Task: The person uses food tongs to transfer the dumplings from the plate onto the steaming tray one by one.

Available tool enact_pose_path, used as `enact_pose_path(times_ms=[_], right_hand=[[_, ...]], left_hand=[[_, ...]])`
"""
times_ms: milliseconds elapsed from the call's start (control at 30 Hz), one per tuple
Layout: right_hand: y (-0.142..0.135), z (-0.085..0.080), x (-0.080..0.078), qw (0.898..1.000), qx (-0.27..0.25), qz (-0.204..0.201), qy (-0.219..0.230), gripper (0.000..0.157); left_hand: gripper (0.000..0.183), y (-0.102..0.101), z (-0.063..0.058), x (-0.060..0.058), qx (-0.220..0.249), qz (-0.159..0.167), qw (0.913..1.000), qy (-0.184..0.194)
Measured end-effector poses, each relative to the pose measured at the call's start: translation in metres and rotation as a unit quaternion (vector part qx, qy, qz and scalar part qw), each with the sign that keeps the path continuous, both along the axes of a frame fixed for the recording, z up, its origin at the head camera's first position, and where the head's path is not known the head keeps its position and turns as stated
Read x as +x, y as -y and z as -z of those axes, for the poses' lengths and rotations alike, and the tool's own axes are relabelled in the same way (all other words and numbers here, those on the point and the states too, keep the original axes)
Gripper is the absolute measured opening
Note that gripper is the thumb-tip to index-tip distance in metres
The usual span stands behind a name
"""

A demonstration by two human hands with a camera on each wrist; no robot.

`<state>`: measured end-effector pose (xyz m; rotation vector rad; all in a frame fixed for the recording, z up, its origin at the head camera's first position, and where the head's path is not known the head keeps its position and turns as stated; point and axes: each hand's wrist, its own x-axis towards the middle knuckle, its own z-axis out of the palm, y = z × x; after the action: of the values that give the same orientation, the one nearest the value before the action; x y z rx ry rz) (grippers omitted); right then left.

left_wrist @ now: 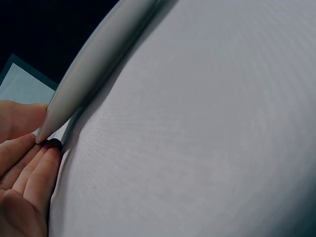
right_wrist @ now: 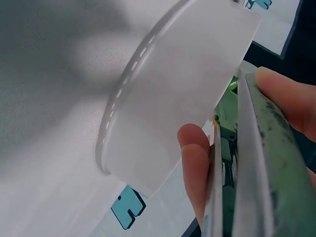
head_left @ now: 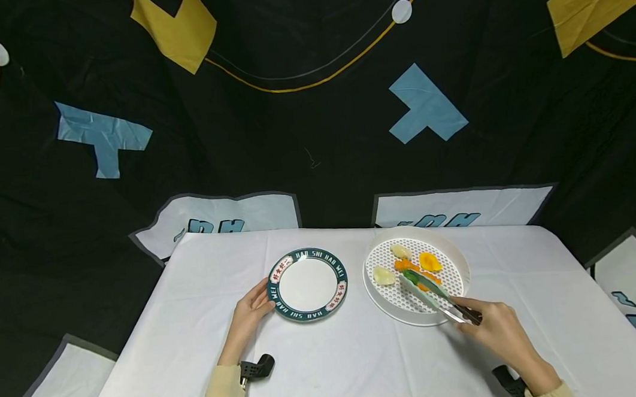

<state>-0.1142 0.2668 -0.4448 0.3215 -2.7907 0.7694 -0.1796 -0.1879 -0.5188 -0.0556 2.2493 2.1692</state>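
My left hand [head_left: 250, 313] pinches the left rim of a round white plate [head_left: 307, 285] that has a dark green lettered border. In the left wrist view, the thumb lies on one side of the plate's edge [left_wrist: 94, 64] and fingers lie on the other. My right hand [head_left: 489, 324] grips green-armed tongs [head_left: 436, 294], fingers on one arm and thumb on the other. Their tips reach into a white perforated basket [head_left: 456, 263], at a green piece [head_left: 410, 276] of food. Around it lie orange pieces [head_left: 406, 265], a yellow piece [head_left: 429, 261] and pale pieces [head_left: 384, 275].
A white cloth covers the table [head_left: 327, 372], with the plate left of the basket. Behind the table hangs a black backdrop [head_left: 272, 147] with blue and yellow shapes. Dark wrist cameras sit on both wrists, the left camera [head_left: 258, 368] close over the cloth.
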Motion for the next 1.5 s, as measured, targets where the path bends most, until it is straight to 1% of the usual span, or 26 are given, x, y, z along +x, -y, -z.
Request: enact_pose_path(times_ms=[200, 433, 667, 800, 1067, 1167, 1367, 1500], right_hand=[[0.0, 0.0, 0.0, 1.0, 0.003, 0.007, 0.009, 0.045], [0.002, -0.002, 0.001, 0.999, 0.002, 0.023, 0.03, 0.048], [0.006, -0.003, 0.002, 0.999, -0.012, 0.031, 0.04, 0.051], [0.01, -0.004, 0.001, 0.999, -0.017, 0.033, 0.025, 0.053], [0.023, -0.007, -0.003, 0.999, -0.024, 0.019, -0.013, 0.052], [0.03, -0.009, -0.006, 0.999, -0.032, 0.013, -0.02, 0.052], [0.045, -0.01, -0.011, 0.998, -0.059, -0.003, -0.017, 0.054], [0.058, -0.009, -0.014, 0.998, -0.062, -0.017, -0.03, 0.055]], left_hand=[[0.06, 0.0, 0.001, 0.0, 0.003, 0.0, 1.0, -0.002], [0.06, 0.0, 0.0, 0.0, -0.001, 0.001, 1.0, -0.003], [0.06, 0.0, 0.0, 0.001, -0.002, 0.002, 1.0, -0.003], [0.06, 0.0, 0.0, 0.0, -0.004, 0.003, 1.0, -0.003], [0.06, 0.001, 0.002, -0.001, -0.003, 0.002, 1.0, -0.001], [0.06, 0.001, 0.002, -0.001, 0.0, 0.002, 1.0, -0.002], [0.06, 0.001, 0.002, 0.0, 0.001, 0.007, 1.0, -0.004], [0.06, 0.001, 0.001, -0.001, -0.001, 0.007, 1.0, -0.003]])
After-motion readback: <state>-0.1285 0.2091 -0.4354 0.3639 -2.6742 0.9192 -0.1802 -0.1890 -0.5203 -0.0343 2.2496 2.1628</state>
